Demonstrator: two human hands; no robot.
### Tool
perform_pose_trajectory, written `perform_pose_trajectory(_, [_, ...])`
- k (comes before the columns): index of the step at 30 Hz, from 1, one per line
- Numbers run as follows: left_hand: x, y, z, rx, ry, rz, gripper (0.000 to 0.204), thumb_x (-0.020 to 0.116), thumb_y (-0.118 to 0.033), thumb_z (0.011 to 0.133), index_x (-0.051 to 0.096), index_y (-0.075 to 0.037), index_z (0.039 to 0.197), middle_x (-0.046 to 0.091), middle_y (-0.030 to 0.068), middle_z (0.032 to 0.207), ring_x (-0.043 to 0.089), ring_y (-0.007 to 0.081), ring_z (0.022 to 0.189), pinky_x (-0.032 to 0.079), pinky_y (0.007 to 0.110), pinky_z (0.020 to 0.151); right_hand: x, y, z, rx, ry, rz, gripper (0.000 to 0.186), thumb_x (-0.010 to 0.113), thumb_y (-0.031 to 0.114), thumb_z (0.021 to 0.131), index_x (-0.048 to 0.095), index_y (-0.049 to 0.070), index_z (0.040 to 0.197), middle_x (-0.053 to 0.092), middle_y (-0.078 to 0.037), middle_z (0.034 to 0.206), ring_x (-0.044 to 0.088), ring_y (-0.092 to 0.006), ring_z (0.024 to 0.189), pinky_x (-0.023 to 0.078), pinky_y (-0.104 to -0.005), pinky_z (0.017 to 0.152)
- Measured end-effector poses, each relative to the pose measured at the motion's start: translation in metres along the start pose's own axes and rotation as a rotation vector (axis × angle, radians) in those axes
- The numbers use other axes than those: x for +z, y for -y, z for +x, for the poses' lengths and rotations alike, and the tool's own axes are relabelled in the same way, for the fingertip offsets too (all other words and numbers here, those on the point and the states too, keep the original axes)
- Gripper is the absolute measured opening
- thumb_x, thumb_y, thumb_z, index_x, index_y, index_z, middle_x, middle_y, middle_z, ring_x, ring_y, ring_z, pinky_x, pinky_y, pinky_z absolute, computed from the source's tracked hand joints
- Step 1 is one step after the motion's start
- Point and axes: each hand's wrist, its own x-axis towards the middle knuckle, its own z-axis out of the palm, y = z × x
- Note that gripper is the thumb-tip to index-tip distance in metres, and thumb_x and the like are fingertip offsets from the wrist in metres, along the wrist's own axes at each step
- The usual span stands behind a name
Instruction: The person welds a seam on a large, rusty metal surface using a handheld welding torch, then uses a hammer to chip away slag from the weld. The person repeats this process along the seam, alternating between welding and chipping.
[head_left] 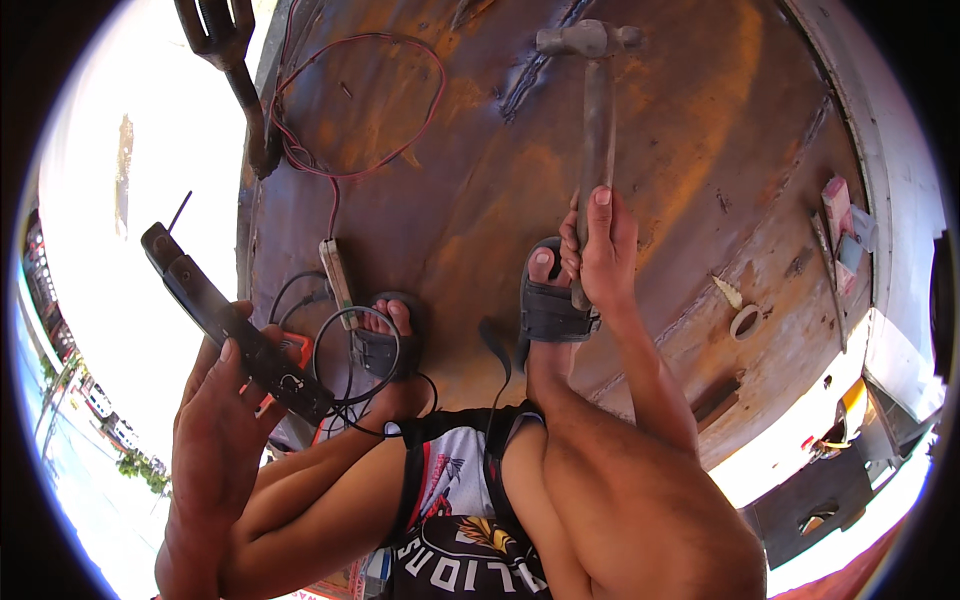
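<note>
My right hand (pixel 605 245) is wrapped around the lower handle of a hammer (pixel 598 120), thumb laid along the grip. The hammer's head points away from me, over a rusty metal plate (pixel 450 230). On the left, my left hand (pixel 225 400) grips a long dark tool that looks like a welding electrode holder (pixel 215 305). A thin rod (pixel 180 212) sticks out of its far end. Behind that hand, a red thing (pixel 298 348) shows only in part. My sandaled feet (pixel 560 300) stand on the plate between the hands.
A power strip (pixel 338 280) lies by my left foot, with a looped red-and-black wire (pixel 440 85) and black cables (pixel 345 400) around it. A forked metal piece (pixel 225 45) stands at the plate's left edge. To the right are a ring (pixel 745 322) and a pink-and-white packet (pixel 838 205).
</note>
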Motion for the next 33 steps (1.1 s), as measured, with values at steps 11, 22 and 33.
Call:
perform_pose_trajectory(11, [0.005, -0.004, -0.001, -0.024, -0.034, -0.062, 0.05, 0.05, -0.029, 0.108, 0.039, -0.008, 0.152, 0.064, 0.0095, 0.125, 0.062, 0.022, 0.121, 0.046, 0.043, 0.102, -0.009, -0.017, 0.006, 0.006, 0.008, -0.338, 0.05, 0.044, 0.048, 0.109, 0.053, 0.001, 0.092, 0.05, -0.005, 0.06, 0.05, -0.0142, 0.05, 0.042, -0.035, 0.049])
perform_pose_trajectory(22, [0.006, -0.003, -0.004, -0.023, -0.052, -0.08, 0.049, 0.049, -0.028, 0.108, 0.039, -0.007, 0.152, 0.064, 0.0097, 0.125, 0.062, 0.0232, 0.121, 0.046, 0.044, 0.102, -0.024, -0.013, 0.017, 0.038, -0.02, -0.202, 0.049, 0.045, 0.047, 0.109, 0.052, 0.002, 0.092, 0.051, -0.005, 0.06, 0.051, -0.0135, 0.049, 0.041, -0.0331, 0.047])
perform_pose_trajectory(33, [0.006, -0.004, -0.004, -0.022, -0.003, -0.083, 0.049, 0.051, -0.027, 0.108, 0.04, -0.008, 0.151, 0.065, 0.0096, 0.125, 0.063, 0.0226, 0.121, 0.046, 0.044, 0.102, -0.019, -0.023, 0.019, -0.068, -0.097, -0.338, 0.048, 0.047, 0.046, 0.109, 0.052, 0.002, 0.09, 0.049, -0.004, 0.061, 0.049, -0.0113, 0.049, 0.041, -0.0326, 0.047])
